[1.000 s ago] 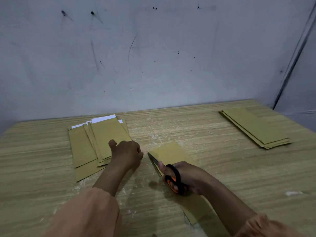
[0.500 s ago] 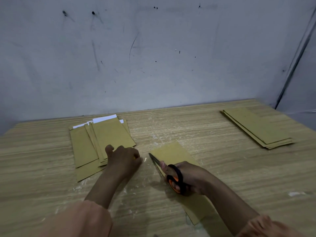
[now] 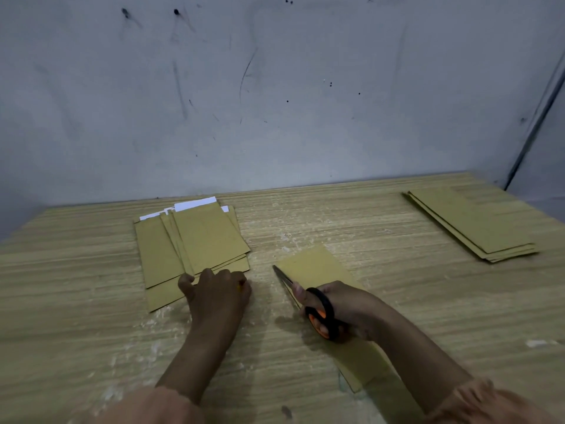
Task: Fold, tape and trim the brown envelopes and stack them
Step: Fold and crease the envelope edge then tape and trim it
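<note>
A long brown envelope (image 3: 312,266) lies on the wooden table (image 3: 397,301) in front of me, running from the middle toward the near right. My right hand (image 3: 342,307) rests on it and grips black-and-orange scissors (image 3: 319,313), blades pointing up-left along the envelope's left edge. My left hand (image 3: 218,296) is closed, knuckles down, at the near edge of a loose pile of brown envelopes (image 3: 195,243) with white paper showing at their far ends. I cannot tell whether it holds anything.
A neat stack of brown envelopes (image 3: 470,224) lies at the far right of the table. A grey scuffed wall (image 3: 275,102) rises right behind the table. A small white scrap (image 3: 536,343) lies near the right edge.
My left hand has drawn back toward me, off the pile to its near edge. The right hand with the scissors has barely moved.
</note>
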Demonstrator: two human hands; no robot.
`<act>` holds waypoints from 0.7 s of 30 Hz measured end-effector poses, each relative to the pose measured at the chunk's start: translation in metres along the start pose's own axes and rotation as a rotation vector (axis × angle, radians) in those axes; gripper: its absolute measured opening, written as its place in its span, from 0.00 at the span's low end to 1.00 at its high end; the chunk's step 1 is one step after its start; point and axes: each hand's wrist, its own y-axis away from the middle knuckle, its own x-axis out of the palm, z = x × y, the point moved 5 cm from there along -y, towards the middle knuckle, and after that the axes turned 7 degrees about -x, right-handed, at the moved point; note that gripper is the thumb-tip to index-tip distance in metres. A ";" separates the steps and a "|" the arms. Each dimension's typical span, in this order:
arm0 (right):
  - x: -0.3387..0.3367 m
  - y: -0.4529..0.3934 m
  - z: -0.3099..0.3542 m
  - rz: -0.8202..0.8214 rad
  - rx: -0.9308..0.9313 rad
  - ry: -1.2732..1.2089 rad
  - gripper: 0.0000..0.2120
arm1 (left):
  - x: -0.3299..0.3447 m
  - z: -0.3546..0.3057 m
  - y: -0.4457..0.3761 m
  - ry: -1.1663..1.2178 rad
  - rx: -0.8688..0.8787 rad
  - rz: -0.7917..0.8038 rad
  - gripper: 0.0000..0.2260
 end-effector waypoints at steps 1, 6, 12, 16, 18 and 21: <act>0.000 0.000 0.000 0.003 0.002 -0.007 0.31 | -0.001 0.000 0.001 -0.009 -0.014 -0.019 0.13; 0.000 0.001 0.001 0.011 0.006 -0.017 0.30 | 0.000 0.001 0.003 0.016 -0.056 -0.037 0.12; 0.000 0.002 0.002 0.024 0.002 -0.014 0.31 | 0.002 0.004 0.005 0.082 -0.067 -0.088 0.12; -0.001 0.003 0.001 0.028 0.002 -0.009 0.33 | 0.005 0.007 0.007 0.135 -0.071 -0.180 0.10; 0.000 0.002 0.002 0.028 -0.001 0.002 0.34 | 0.007 0.008 0.009 0.162 -0.069 -0.153 0.11; -0.001 0.002 0.002 0.038 -0.008 -0.010 0.31 | 0.004 0.005 0.011 0.153 -0.057 -0.110 0.16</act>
